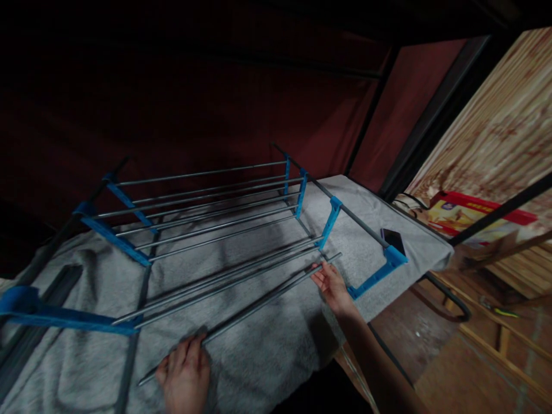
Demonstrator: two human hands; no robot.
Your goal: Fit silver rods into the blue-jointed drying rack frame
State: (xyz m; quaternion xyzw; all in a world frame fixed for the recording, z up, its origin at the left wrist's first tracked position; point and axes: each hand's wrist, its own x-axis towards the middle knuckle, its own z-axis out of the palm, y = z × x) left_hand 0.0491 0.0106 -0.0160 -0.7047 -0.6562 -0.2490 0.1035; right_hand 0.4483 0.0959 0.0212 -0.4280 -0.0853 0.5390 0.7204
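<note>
A long grey metal rod lies slanted across the front of a partly built rack. My left hand is closed around it near its left end. Close to the other end, the fingers of my right hand pinch the rod, and its tip sticks out past them. Behind it stands the rack, whose thin grey crossbars run between blue plastic brackets. A left front bracket and a right front bracket flank the rod; its ends appear apart from both.
The rack rests on a grey blanket. Dark tubes lie at the left, and a phone is beside the right side tube. A dark metal frame rises at the right. On the floor beyond are a red-and-yellow box and a wooden frame.
</note>
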